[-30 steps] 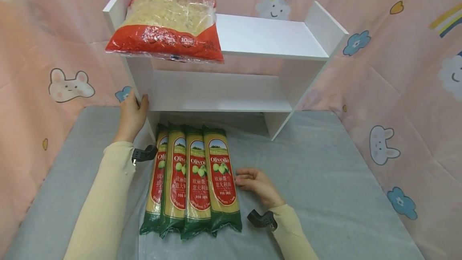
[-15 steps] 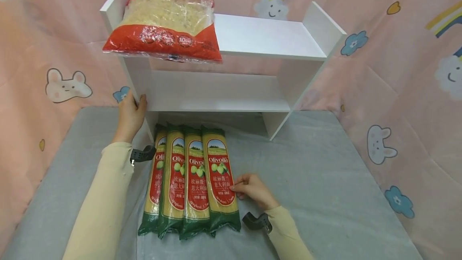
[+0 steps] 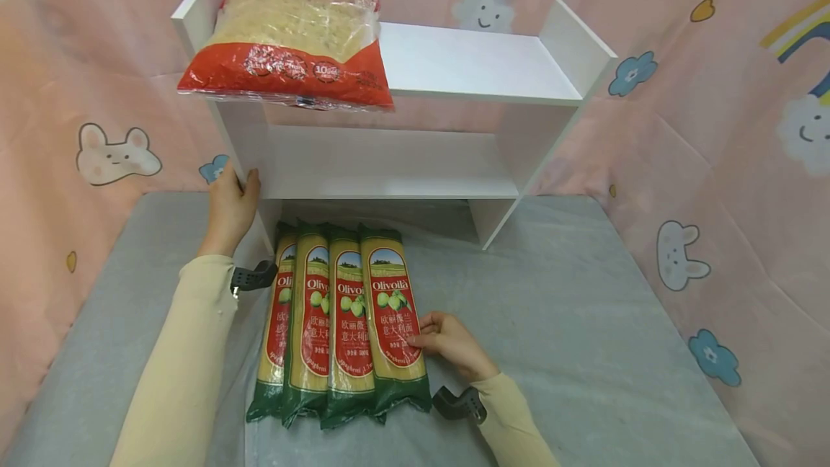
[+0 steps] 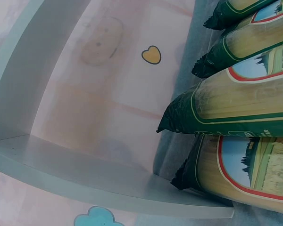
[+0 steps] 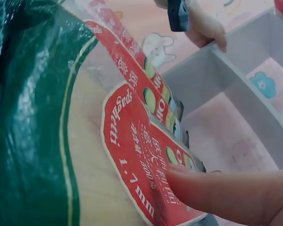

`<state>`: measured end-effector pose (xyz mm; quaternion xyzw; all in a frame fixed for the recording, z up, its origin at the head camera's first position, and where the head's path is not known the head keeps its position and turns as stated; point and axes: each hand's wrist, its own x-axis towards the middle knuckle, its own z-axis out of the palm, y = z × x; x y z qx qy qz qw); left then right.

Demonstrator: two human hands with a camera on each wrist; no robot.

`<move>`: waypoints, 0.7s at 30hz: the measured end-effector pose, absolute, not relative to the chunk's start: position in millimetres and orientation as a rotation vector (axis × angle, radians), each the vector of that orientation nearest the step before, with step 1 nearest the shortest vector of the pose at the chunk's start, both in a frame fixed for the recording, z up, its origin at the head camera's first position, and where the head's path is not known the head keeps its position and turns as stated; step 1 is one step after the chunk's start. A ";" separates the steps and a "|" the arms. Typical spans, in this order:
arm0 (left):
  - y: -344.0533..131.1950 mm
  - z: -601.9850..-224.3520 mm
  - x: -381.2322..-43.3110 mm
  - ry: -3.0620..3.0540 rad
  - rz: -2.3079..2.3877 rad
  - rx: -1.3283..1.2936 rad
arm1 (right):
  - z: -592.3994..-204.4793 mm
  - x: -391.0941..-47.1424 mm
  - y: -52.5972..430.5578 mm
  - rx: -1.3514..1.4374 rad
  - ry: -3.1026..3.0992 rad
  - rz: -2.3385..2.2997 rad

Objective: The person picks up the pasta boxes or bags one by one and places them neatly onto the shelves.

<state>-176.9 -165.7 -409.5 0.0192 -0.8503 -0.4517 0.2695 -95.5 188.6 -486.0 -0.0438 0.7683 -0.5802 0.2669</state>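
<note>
Several green-ended spaghetti packets (image 3: 350,330) with red labels lie side by side on the grey cloth, their far ends at the foot of a white shelf unit (image 3: 402,164). My left hand (image 3: 228,211) grips the left side panel of the shelf, thumb on its front edge. At the right edge of the rightmost spaghetti packet (image 3: 394,308) is my right hand (image 3: 457,346), pinching it with the thumb on top. The right wrist view shows that thumb (image 5: 217,190) pressed on the red label; the other fingers are hidden there.
A red-and-clear bag of pasta (image 3: 292,34) lies on the left of the top shelf, overhanging its front edge. A pink patterned curtain (image 3: 713,128) hangs behind and at the sides. Grey cloth (image 3: 583,323) extends to the right of the packets.
My right hand has moved slightly left, from beside the rightmost spaghetti packet to having its thumb over the edge. The left hand stays on the shelf; the whole view has shifted a little.
</note>
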 end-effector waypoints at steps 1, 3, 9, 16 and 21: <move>-165.9 -409.6 -176.8 -2.294 -1.215 0.052 | -486.8 -95.4 187.9 -0.102 2.062 -1.585; -165.9 -409.4 -176.5 -2.297 -1.213 0.051 | -488.7 -95.3 186.1 -0.056 2.038 -1.629; -165.4 -409.0 -175.6 -2.313 -1.190 0.056 | -493.4 -95.7 181.2 0.082 1.987 -1.747; -165.6 -409.9 -176.1 -2.299 -1.176 0.040 | -493.6 -97.2 177.6 0.063 2.009 -1.701; -166.1 -410.1 -176.8 -2.289 -1.190 0.040 | -492.0 -95.9 176.9 -0.041 2.010 -1.615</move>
